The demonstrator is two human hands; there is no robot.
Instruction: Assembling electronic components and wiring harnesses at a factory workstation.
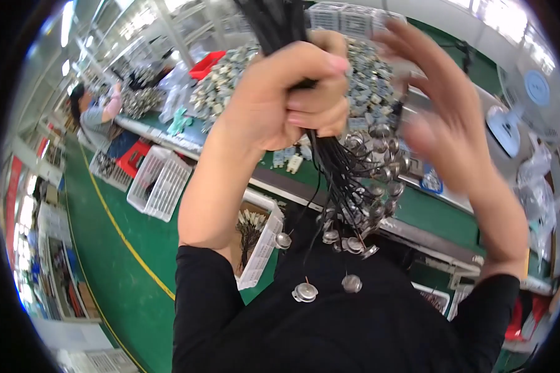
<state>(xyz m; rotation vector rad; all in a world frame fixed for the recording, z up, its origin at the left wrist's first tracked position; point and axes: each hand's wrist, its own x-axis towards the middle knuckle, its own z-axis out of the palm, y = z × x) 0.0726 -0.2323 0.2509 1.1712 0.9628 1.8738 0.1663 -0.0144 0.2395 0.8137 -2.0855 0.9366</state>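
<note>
My left hand (286, 96) is closed around a thick bundle of black wires (336, 161), held up in front of me. The wires run up past the top edge and fan out below the fist. From their lower ends hang several round silvery metal parts (353, 245), which look like small thermostat discs; some dangle before my black shirt. My right hand (445, 105) is raised to the right of the bundle, blurred by motion, its fingers apart and nothing visible in them. Behind both hands, a heap of small grey and white block-shaped parts (370, 81) covers the workbench.
A white crate (261, 267) with wired parts stands below my left forearm. Left of it are a white basket (162, 183) and a seated person (109, 118) at the bench. A red tray (206, 64) lies behind the heap; a fan (535, 87) stands at right.
</note>
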